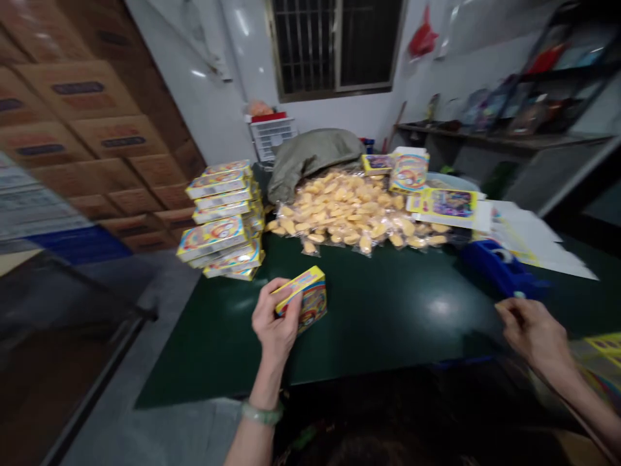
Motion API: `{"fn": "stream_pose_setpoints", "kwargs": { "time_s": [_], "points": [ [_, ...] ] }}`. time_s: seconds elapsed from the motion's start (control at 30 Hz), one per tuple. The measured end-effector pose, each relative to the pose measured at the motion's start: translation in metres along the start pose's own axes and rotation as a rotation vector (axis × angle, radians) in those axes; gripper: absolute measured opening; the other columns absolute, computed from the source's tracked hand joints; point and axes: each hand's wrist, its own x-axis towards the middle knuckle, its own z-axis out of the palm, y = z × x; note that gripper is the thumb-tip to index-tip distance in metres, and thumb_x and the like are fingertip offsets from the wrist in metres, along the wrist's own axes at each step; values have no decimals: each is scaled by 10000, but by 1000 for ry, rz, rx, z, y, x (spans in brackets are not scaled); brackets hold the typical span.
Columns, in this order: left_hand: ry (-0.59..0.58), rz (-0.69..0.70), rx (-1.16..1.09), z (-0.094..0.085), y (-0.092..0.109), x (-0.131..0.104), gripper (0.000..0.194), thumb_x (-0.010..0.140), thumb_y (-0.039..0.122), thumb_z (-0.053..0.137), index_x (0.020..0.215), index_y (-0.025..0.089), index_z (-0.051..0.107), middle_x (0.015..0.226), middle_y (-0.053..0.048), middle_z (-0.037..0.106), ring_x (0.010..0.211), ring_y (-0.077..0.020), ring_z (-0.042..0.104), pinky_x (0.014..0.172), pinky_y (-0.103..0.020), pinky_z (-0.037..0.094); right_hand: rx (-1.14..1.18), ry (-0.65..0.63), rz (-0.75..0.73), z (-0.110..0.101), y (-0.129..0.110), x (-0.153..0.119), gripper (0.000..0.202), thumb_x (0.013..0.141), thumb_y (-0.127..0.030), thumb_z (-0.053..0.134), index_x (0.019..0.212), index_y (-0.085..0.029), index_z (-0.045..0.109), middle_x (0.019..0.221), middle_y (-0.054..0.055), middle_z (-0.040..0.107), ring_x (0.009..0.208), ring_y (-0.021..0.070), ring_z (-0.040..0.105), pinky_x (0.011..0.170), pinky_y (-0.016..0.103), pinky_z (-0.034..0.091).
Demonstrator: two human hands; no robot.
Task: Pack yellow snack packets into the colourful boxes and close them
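Note:
My left hand (277, 317) is closed around a small printed carton (313, 304), yellow along its top and colourful on its side, standing tilted over the dark green table. A blue tape dispenser (502, 268) with a roll in it sits at the right, somewhat blurred. Right at its near end, my right hand (536, 333) has thumb and fingers pinched together. Whatever is between those fingertips is too small to make out.
Finished-looking cartons are stacked (226, 223) at the table's left. Behind lies a heap of wrapped yellow pieces (347, 210) beside a grey-green sack (320, 155). Flat carton blanks (538, 239) spread at the right. Brown shipping boxes (92, 97) tower at far left.

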Motion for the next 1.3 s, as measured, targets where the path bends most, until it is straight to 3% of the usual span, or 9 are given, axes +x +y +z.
{"fn": "stream_pose_setpoints", "kwargs": {
  "time_s": [0.1,0.2,0.3,0.37,0.6,0.8,0.97,1.07,1.3],
  "points": [
    [4,-20,-28,-1,2,-1,92,762,165,669,832,172,610,940,-50,642,827,-138,639,712,-270,518,283,-232,-68,25,-91,-13,137,818,-375,571,741,-263,585,558,31,572,461,178,529,446,309,416],
    [15,-35,-21,-2,5,-2,85,764,182,669,821,175,605,902,-47,637,803,-135,635,695,-267,514,591,-351,-147,45,-191,-23,89,848,-320,552,843,-241,593,519,-25,529,402,119,480,414,253,405],
    [32,-65,-5,-2,8,-4,105,763,210,670,813,178,584,869,-44,636,780,-137,630,683,-265,507,983,-538,-37,64,-261,-29,529,828,-268,571,1313,-264,360,584,-58,570,399,105,482,372,219,397],
    [43,-87,-7,-2,8,-6,132,759,211,670,829,180,562,868,-45,636,781,-141,630,683,-265,504,1171,-589,82,77,-285,-33,759,798,-241,597,1416,-267,158,593,-75,582,392,98,472,360,208,399],
    [51,-46,0,-2,5,-10,151,763,152,636,860,187,526,881,-48,621,783,-132,623,660,-241,502,1351,-547,360,110,-302,-42,748,687,-279,696,1309,-175,294,526,-86,585,360,71,433,358,179,384],
    [25,31,-19,-7,4,-9,139,789,140,614,891,188,533,909,-50,608,779,-121,625,636,-230,511,1190,-486,521,115,-315,-38,681,569,-356,756,1109,-163,389,452,-92,552,311,81,416,297,166,326],
    [-16,73,-32,-11,1,-7,129,786,133,620,878,192,551,917,-51,618,817,-133,621,680,-258,516,1029,-485,589,116,-327,-27,582,542,-290,750,1007,-171,419,388,-127,469,293,62,362,286,153,288],
    [-18,71,-30,-11,1,-7,140,775,119,631,872,190,559,914,-51,621,826,-137,618,688,-264,511,963,-541,584,114,-327,-23,558,543,-298,773,975,-175,441,391,-126,462,285,54,345,275,153,267],
    [-56,53,-18,-16,8,-6,121,779,111,601,867,187,568,917,-55,629,821,-134,616,683,-255,504,967,-762,662,121,-308,-36,478,692,-533,670,924,-189,432,398,-71,513,291,85,406,272,170,322]
  ]
}}
